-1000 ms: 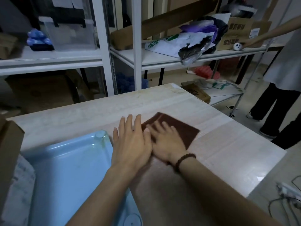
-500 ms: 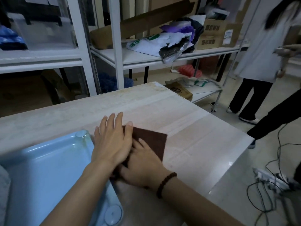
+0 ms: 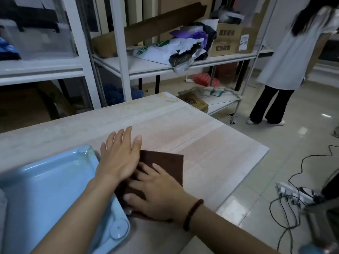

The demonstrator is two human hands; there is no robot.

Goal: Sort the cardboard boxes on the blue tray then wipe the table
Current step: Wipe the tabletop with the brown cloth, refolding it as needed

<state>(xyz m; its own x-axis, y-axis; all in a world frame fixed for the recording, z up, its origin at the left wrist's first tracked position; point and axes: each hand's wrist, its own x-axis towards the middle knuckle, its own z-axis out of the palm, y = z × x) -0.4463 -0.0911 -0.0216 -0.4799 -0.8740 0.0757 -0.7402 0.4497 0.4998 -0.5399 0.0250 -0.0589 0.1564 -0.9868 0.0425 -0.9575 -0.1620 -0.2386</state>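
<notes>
A dark brown cloth [image 3: 166, 163] lies flat on the pale wooden table [image 3: 183, 131]. My right hand [image 3: 156, 195], with a bead bracelet on the wrist, presses flat on the cloth's near part, fingers spread. My left hand [image 3: 120, 154] lies flat across the cloth's left edge and the table, fingers apart. The blue tray [image 3: 45, 189] sits at the table's near left, right beside my left forearm; no boxes show on its visible part.
White metal shelves [image 3: 128, 68] with cardboard boxes and bags stand behind the table. A person in a white top [image 3: 286, 57] stands at the right on the tiled floor. A power strip and cables [image 3: 293, 195] lie on the floor beside the table's right edge.
Both hands have drawn the cloth toward me along the table. My right hand slid back beside the tray's near corner. The view turned right, and the person at the right now stands facing away.
</notes>
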